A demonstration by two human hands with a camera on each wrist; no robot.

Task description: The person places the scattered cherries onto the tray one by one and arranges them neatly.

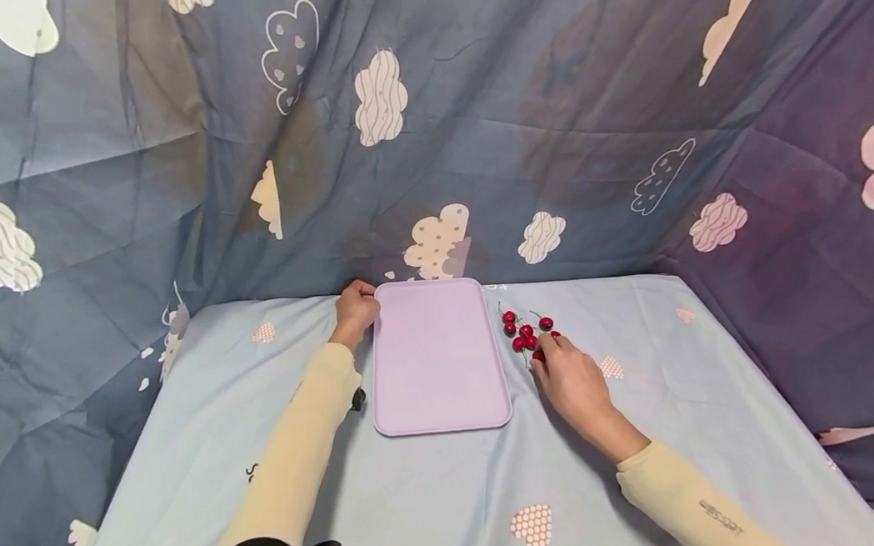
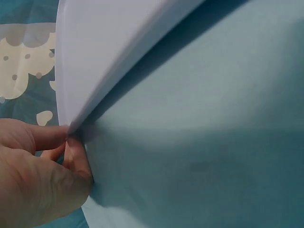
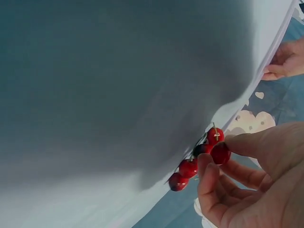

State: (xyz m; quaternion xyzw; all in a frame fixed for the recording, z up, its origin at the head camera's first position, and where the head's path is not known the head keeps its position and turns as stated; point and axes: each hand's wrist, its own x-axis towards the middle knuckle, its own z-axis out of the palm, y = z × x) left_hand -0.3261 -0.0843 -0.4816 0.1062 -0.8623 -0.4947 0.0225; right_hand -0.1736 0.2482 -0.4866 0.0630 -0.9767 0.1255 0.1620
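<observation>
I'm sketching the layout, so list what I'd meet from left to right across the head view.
Left sleeve → left hand → lilac tray → two leftmost cherries → right hand → right sleeve.

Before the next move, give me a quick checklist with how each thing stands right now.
1. Left hand on the tray: ok, it pinches the edge near the far left corner.
2. Right hand holding a cherry: ok, pinched between thumb and finger.
3. Other cherries close to the right hand: ok, grouped by its fingertips.
4. Held cherry above the tray: not ok, it is off to the tray's right.
5. Tray fully flat on the cloth: cannot tell, a dark shadow runs along its edge in the left wrist view.
</observation>
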